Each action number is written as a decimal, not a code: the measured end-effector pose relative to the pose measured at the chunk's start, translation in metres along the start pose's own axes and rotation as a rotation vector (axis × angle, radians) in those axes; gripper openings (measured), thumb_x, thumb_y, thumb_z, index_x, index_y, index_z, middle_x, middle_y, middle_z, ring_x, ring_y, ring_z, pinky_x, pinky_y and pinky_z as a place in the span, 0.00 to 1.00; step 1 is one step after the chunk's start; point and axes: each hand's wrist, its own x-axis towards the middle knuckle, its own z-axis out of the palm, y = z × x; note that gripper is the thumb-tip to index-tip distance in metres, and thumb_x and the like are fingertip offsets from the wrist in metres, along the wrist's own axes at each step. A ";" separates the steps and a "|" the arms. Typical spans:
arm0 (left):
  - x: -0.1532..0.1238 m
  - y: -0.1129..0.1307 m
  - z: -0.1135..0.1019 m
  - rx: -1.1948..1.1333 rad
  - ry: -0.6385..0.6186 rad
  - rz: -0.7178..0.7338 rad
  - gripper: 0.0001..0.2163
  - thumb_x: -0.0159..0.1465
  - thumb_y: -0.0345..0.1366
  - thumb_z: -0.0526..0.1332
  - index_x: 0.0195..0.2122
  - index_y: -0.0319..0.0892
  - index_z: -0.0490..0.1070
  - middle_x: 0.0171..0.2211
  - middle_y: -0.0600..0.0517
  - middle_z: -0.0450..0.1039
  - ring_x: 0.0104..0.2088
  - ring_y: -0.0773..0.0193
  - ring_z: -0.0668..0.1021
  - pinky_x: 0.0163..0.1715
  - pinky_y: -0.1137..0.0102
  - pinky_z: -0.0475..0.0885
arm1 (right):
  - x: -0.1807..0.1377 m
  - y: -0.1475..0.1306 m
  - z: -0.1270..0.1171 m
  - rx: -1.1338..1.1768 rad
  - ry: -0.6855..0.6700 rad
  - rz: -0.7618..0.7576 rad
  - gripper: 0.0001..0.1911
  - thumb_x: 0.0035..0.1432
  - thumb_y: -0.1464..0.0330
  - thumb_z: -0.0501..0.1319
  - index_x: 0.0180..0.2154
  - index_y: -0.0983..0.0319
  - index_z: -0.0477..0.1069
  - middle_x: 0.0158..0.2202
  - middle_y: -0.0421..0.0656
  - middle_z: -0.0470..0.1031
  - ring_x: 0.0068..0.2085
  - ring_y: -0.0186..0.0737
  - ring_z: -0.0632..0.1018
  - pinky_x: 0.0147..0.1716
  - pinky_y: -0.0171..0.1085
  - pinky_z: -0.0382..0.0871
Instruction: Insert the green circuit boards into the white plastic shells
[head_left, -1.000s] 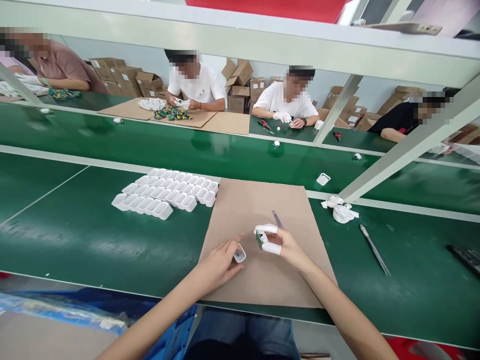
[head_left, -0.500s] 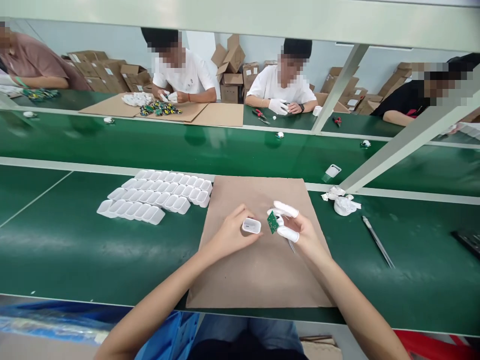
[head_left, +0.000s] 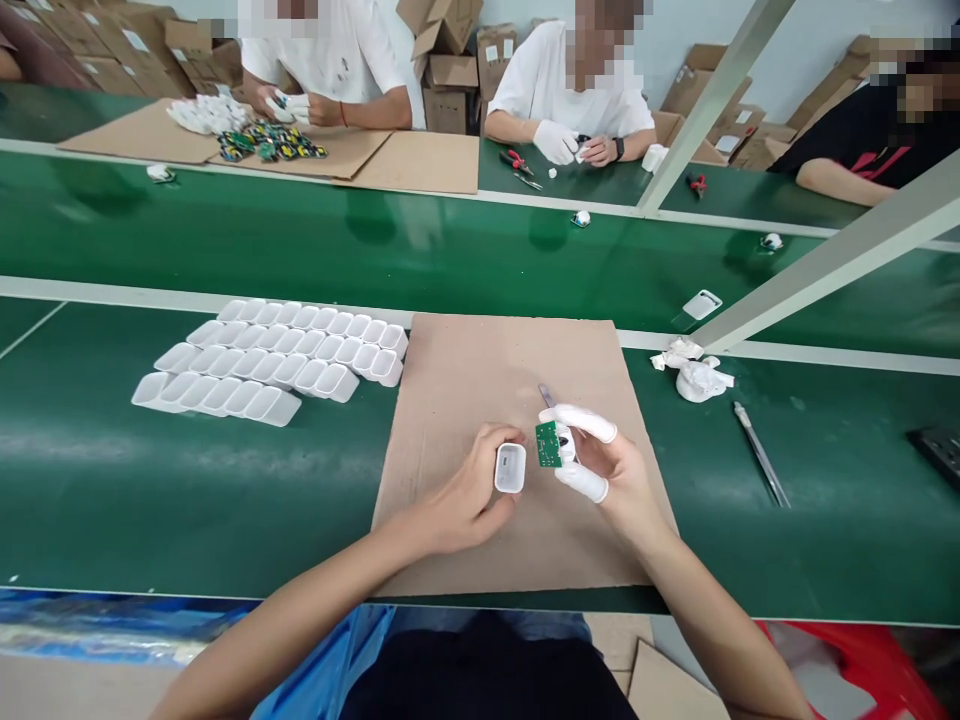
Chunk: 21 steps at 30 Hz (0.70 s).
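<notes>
My left hand grips a small white plastic case, its open end turned toward me. Just to the right, my right hand pinches a green circuit board with a white rounded part attached, between thumb and finger in white finger cots. A small gap separates the board from the case. Beneath both hands lies a brown cardboard sheet. Partly hidden behind my right fingers, a metal tool, perhaps tweezers, rests on the cardboard.
Rows of white cases stand on the left. Tweezers and crumpled white material lie on the right. Beyond runs a green conveyor belt carrying small assemblies, beside a slanted metal post. Co-workers sit across from me.
The case in my left hand has turned more upright and sits closer to the board. My right hand has rotated the board to face me. The whole view has tilted downward.
</notes>
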 end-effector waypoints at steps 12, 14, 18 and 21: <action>-0.003 -0.002 0.000 0.072 0.133 0.167 0.27 0.67 0.30 0.61 0.65 0.47 0.57 0.54 0.41 0.71 0.54 0.54 0.78 0.51 0.59 0.78 | -0.009 -0.006 0.015 -0.362 -0.046 -0.420 0.26 0.59 0.68 0.69 0.57 0.47 0.70 0.47 0.44 0.81 0.54 0.51 0.76 0.48 0.51 0.77; -0.003 0.000 -0.001 0.075 0.155 0.203 0.26 0.67 0.30 0.61 0.65 0.45 0.59 0.52 0.41 0.72 0.52 0.54 0.78 0.50 0.61 0.79 | -0.008 -0.006 0.017 -0.380 -0.059 -0.438 0.25 0.59 0.68 0.69 0.57 0.47 0.70 0.46 0.43 0.81 0.54 0.50 0.76 0.48 0.51 0.77; -0.001 0.005 -0.003 0.065 0.154 0.192 0.24 0.67 0.30 0.61 0.64 0.46 0.60 0.51 0.42 0.72 0.50 0.55 0.78 0.48 0.62 0.79 | -0.010 -0.007 0.018 -0.387 -0.062 -0.458 0.23 0.61 0.67 0.68 0.56 0.48 0.71 0.45 0.44 0.81 0.55 0.49 0.75 0.48 0.50 0.77; -0.001 0.005 -0.003 0.051 0.147 0.164 0.25 0.66 0.29 0.61 0.64 0.47 0.61 0.50 0.43 0.71 0.50 0.56 0.78 0.48 0.63 0.79 | -0.010 -0.006 0.018 -0.385 -0.062 -0.456 0.23 0.60 0.68 0.69 0.56 0.49 0.71 0.44 0.44 0.81 0.55 0.48 0.75 0.49 0.50 0.77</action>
